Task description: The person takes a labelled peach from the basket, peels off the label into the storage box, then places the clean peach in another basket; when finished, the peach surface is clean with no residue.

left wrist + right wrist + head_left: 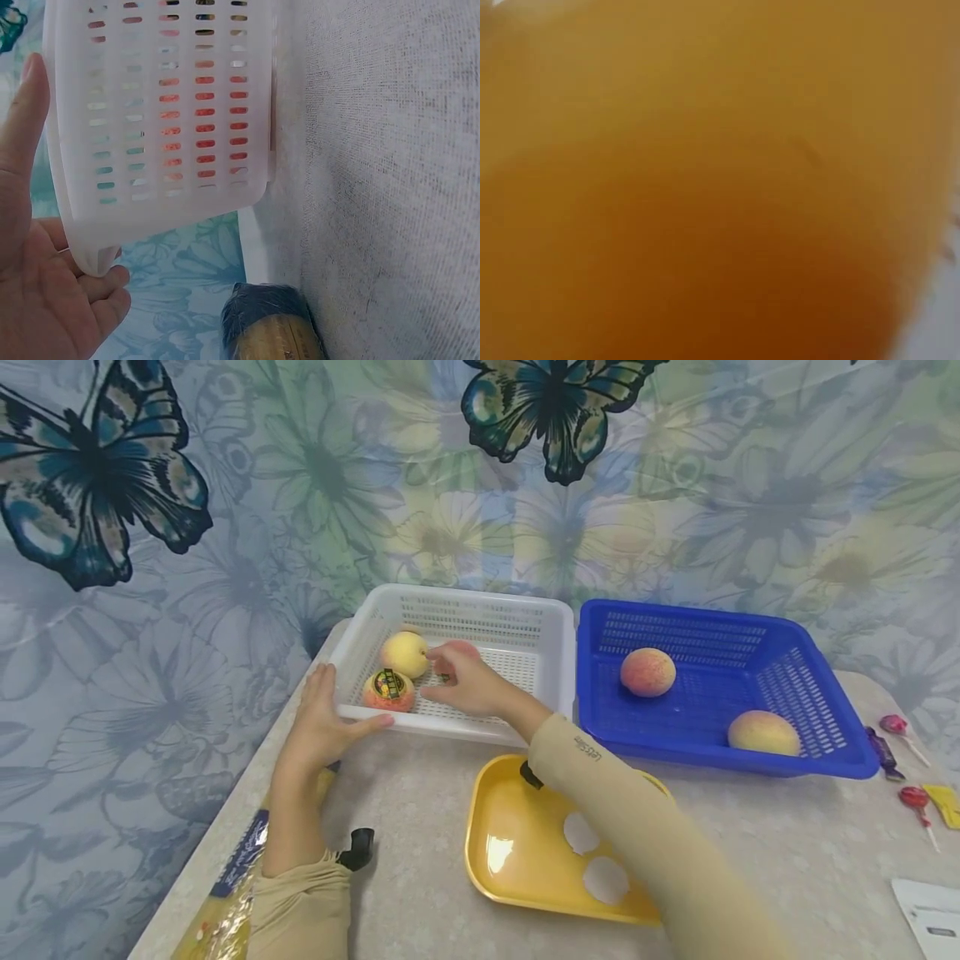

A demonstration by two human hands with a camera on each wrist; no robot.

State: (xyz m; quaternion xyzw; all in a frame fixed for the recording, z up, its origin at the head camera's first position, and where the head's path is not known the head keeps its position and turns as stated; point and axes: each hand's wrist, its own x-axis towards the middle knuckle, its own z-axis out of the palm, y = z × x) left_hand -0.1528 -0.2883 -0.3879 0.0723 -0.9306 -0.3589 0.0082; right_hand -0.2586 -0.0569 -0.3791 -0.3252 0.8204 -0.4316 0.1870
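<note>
My left hand [318, 718] holds the near left corner of the white basket [382, 720]. Its thumb lies along the front rim, and in the left wrist view its fingers bend around the corner. Inside the basket my right hand [476, 681] grips a reddish peach [461, 647], mostly hidden by the hand; a bit of dark label shows between thumb and fingers. Left of that hand sit a yellow peach [405, 654] and a red peach [388, 692] with a black round label. Another peach edge peeks out behind the yellow one. The right wrist view is a yellow-orange blur.
A blue basket [697, 681] with two peaches stands right of the white one. The yellow tray [510, 827] with white round pieces lies below the right forearm. Lollipops [913, 797] and a paper [930, 910] lie far right. A yellow foil pack [225, 893] lies under the left arm.
</note>
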